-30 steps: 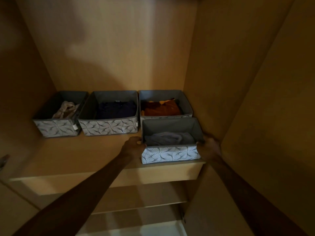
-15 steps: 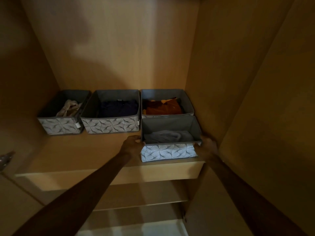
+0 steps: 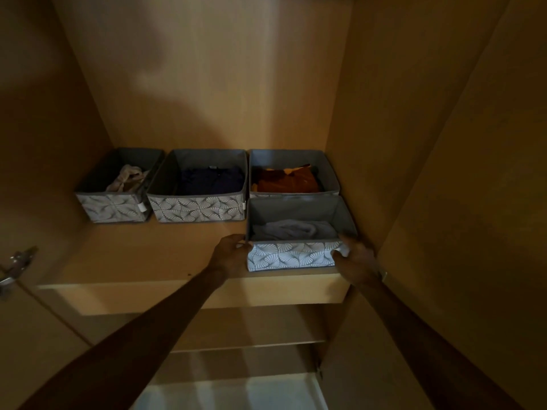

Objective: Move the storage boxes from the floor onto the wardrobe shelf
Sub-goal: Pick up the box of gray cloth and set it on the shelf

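Note:
A grey fabric storage box with a leaf-pattern front (image 3: pixel 291 257) holds a folded grey garment and rests on the wardrobe shelf (image 3: pixel 165 255), near its front right corner. My left hand (image 3: pixel 229 253) grips its front left corner and my right hand (image 3: pixel 353 255) grips its front right corner. Directly behind it stands a box with orange clothing (image 3: pixel 291 176). To the left in the back row are a box with dark blue clothing (image 3: pixel 196 208) and a box with a beige garment (image 3: pixel 114 207).
The wardrobe's right side wall (image 3: pixel 384 143) runs close beside my right hand. A metal door hinge (image 3: pixel 14 266) sits at the far left. Lower shelves (image 3: pixel 245 346) show beneath the front edge.
The box with the grey garment has slid a little further back on the shelf, and both hands have shifted to its front corners.

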Demonstrator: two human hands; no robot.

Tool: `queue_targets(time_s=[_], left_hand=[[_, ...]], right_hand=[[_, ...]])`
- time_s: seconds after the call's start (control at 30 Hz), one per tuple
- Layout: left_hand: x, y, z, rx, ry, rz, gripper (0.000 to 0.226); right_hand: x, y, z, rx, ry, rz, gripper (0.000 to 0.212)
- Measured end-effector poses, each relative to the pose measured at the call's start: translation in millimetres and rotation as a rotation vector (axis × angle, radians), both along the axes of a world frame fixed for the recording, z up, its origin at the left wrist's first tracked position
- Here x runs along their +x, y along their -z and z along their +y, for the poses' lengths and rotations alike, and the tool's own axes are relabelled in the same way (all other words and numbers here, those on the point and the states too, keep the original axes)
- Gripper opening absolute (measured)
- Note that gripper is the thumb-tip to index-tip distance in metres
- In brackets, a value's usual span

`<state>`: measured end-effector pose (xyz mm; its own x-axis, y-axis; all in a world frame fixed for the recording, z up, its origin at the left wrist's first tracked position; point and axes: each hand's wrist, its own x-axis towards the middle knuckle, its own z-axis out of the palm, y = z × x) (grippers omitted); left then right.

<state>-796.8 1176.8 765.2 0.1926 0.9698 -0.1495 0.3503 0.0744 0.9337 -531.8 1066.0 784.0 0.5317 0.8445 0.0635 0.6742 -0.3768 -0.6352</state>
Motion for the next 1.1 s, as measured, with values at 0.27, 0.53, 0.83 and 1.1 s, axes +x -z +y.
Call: queue_targets(time_s=[0.27,0.53,0.83,1.1], left_hand=[[-37,30,-70,-0.041,-0.132,-0.121,0.014],[-98,83,-189,-0.193,-0.447,-0.062,0.019],[-172,118,-370,-0.359,-0.828,-0.025,0.024],[-203,116,-551,-0.267,-1.233,-0.188,0.025]], right_hand=[[-55,39,-25,0.149,-0.284,0.222,0.042],[-131,95,-60,-0.215,-0.515,0.377,0.044],[-241,141,-141,-0.504,-1.031,0.334,0.045],[-332,136,-259,-0.595,-1.373,0.305,0.045]])
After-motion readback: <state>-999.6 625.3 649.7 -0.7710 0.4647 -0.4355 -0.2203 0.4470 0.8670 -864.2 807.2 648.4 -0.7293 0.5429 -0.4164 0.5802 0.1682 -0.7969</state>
